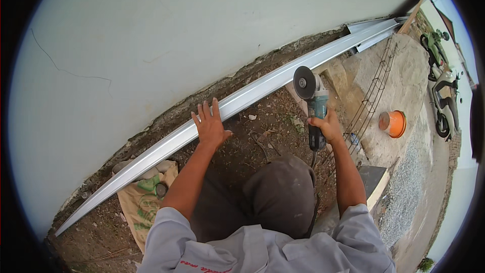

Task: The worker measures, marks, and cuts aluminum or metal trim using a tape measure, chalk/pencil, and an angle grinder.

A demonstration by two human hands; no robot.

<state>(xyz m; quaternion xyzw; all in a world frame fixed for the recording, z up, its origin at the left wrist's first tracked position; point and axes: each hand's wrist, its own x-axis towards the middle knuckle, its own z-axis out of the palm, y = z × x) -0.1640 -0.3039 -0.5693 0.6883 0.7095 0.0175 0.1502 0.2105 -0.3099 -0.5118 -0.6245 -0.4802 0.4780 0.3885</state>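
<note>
A long silvery metal channel (258, 89) runs diagonally along the foot of the wall, from the lower left to the far upper right. Flat on its top face lies my left hand (210, 125), fingers spread and thumb out to the side. An angle grinder (317, 112) with a teal and black body is gripped in my right hand (329, 126). Its dark disc (304, 83) points up and away from me, beside the channel's near edge. From the picture I cannot tell whether the disc turns. The grinder's cord drops down past my knee.
A pale wall (151, 35) rises behind the channel. At left a printed sack (144, 202) lies under it. To the right are a rebar cage (375, 87), an orange bucket (393, 124), a gravel heap (404, 194) and parked motorbikes (445, 96). Dirt and debris cover the ground before me.
</note>
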